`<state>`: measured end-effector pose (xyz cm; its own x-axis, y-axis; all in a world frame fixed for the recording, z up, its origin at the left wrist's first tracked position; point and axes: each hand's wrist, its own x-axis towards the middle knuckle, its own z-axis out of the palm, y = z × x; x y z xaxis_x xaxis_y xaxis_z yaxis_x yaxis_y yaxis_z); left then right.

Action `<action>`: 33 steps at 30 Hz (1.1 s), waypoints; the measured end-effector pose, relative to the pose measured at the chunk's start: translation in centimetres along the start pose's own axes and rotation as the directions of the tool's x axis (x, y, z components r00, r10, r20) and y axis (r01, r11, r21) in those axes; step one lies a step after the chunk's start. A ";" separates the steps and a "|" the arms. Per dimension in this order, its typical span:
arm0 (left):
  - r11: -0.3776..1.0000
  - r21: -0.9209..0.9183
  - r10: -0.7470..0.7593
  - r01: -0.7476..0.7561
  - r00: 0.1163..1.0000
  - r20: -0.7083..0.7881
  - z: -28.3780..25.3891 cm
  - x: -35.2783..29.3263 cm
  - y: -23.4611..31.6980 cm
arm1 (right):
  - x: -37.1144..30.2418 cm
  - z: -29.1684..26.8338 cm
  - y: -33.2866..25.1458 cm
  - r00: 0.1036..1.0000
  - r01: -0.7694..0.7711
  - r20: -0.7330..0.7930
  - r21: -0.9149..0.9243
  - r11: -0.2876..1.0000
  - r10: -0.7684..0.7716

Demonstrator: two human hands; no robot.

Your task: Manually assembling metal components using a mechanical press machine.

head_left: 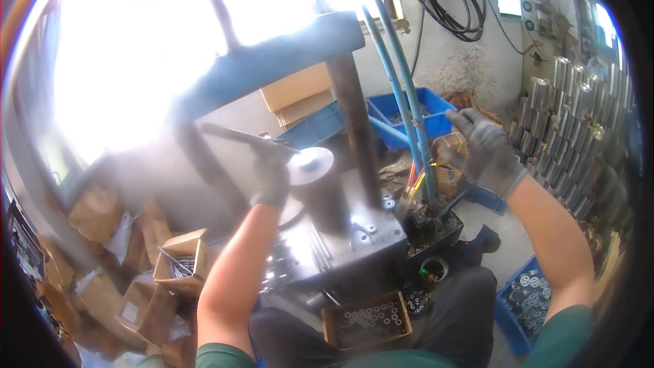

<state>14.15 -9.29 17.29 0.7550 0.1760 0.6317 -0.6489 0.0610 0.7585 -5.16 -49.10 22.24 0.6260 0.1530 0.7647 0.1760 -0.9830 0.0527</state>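
Nearest us, on the near side of the metal cylinder (321, 199), which stands upright on the press bed (378, 233), we see an open cardboard box (407, 332) of small rings between our dark-trousered knees; a blue crate (516, 341) of larger metal rings sits to the near right of the cylinder, and an open carton (188, 279) of thin rods to its near left; on the bed itself, just to the right of the cylinder's foot, lie a few small metal parts (364, 234); our gloved left hand (271, 176) is just left of the cylinder, closed on a dark rod (235, 134) that slants toward the cylinder's pale, round top, though blur softens the fingers; our gloved right hand (480, 146) is up to the right of the cylinder, open, its fingers parted and gripping nothing we can see, near the blue pipes (411, 105) that rise between it and the cylinder; beyond the cylinder stand the press's dark post (354, 129) and blue crossbeam (272, 58); farther back, to the cylinder's right, we have another blue crate (395, 138) and tall stacks of shiny metal tubes (562, 129); past all these, above and right of the cylinder, black cables (466, 27) hang coiled on the wall.
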 end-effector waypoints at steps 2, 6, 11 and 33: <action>0.995 0.094 -0.043 0.046 0.998 -0.036 0.0 1.6 -0.9 | 1.1 1.3 0.5 1.000 -0.019 0.007 0.004 1.000 0.019; 0.971 0.231 -0.072 0.068 0.997 0.007 0.6 2.8 -1.4 | 1.6 1.6 0.8 0.984 -0.140 0.117 0.030 0.990 0.136; 0.937 0.342 -0.105 0.071 0.991 0.082 0.2 5.2 -2.8 | 1.7 1.8 0.9 0.986 -0.100 0.135 -0.005 0.995 0.099; 0.853 0.520 -0.139 0.047 0.980 0.140 3.0 3.0 0.9 | -16.7 -7.3 -1.6 0.652 -0.105 0.757 0.155 0.982 -0.050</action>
<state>16.10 -11.67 20.32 0.8436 0.0265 0.5363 -0.4687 -0.4509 0.7596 -21.42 -50.80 14.03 0.9742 0.2255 0.0098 0.2248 -0.9660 -0.1276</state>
